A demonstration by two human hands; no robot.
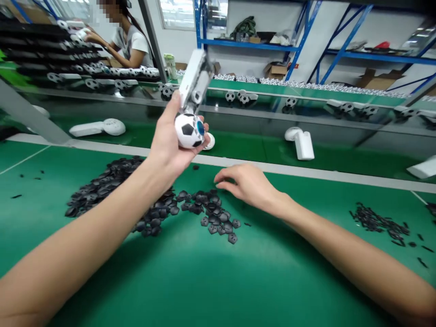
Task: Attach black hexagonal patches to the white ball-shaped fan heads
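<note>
My left hand point(166, 141) is raised over the front edge of the belt, closed around a white device with a football-patterned round head point(187, 129) and a long white body point(193, 77). The head has black pentagons and a blue disc on its side. Below and to the right, my right hand point(247, 184) hovers just above the green table, its thumb and forefinger curved with a gap between them. Nothing shows in that gap; the other fingers are partly hidden. Loose black pentagon pieces point(218, 218) lie beside it, and a larger pile of them point(102, 186) spreads behind my left forearm.
Thin black strips point(378, 222) lie at the right of the green table point(218, 281). White devices, such as this one point(304, 143), sit on the belt beyond a pale rail point(238, 162). Football-patterned units point(243, 96) line a shelf. Another person point(132, 45) works at far left.
</note>
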